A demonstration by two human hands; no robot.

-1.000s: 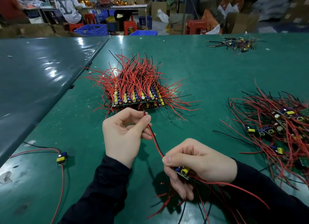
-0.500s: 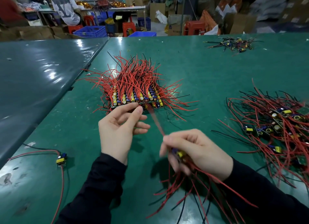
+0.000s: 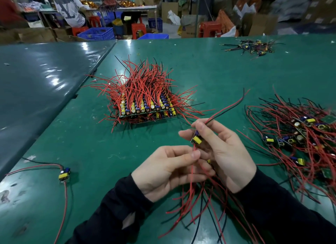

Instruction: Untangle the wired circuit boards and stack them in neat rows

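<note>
Raising board (image 3: 196, 139), left hand (image 3: 164, 171) pinching wire (image 3: 193, 163)

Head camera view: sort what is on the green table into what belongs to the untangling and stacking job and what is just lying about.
Job:
- small circuit board with yellow component, held in right hand
- its red wires, pinched by left hand
- neat stack of wired boards
- tangled heap of wired boards

Lying about:
- lone wired board, near left
- small far pile of wire scraps

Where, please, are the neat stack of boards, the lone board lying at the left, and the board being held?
neat stack of boards (image 3: 145, 108), head view, front row of components.
lone board (image 3: 64, 175), head view, its yellow component.
held board (image 3: 197, 139), head view, its yellow component.
</note>
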